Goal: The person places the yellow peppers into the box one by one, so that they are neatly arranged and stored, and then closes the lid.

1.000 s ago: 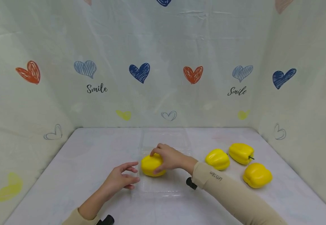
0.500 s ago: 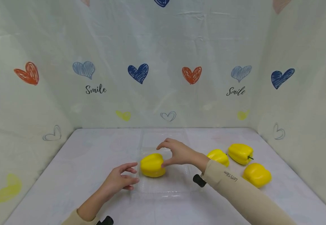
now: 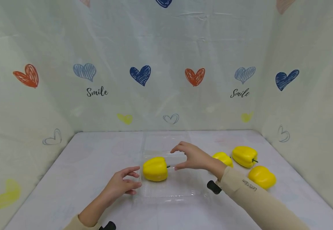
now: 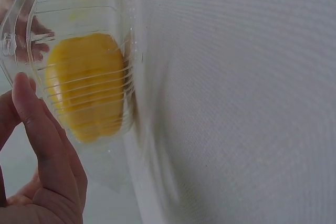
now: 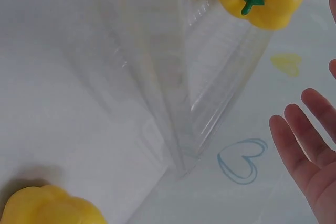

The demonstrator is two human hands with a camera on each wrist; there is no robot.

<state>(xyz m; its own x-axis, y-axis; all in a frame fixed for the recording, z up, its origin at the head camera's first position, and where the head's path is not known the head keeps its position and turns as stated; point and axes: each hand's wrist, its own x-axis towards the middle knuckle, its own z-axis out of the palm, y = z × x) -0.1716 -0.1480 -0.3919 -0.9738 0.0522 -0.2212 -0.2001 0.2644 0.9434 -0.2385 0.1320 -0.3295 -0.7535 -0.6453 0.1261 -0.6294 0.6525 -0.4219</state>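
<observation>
A yellow bell pepper (image 3: 155, 169) with a green stem lies on its side in the left part of a clear plastic clamshell box (image 3: 180, 191), its lid folded back behind. My left hand (image 3: 123, 183) stands at the box's left side, fingers and thumb apart, fingertips right at the rim. Through the ribbed wall the pepper shows in the left wrist view. Over the box's right part hovers my right hand (image 3: 195, 156), fingers spread and holding nothing, just right of the pepper's stem.
To the right of the box lie three more yellow peppers: one (image 3: 222, 158) partly behind the right wrist, one at the back (image 3: 244, 156) and one nearer (image 3: 262, 177) beside the sleeve. A white cloth (image 3: 97, 150) covers the table, and a heart-printed curtain (image 3: 166, 41) encloses it.
My right hand has let go of the pepper in the box and moved right, uncovering its stem. The left hand has stayed at the box's left side.
</observation>
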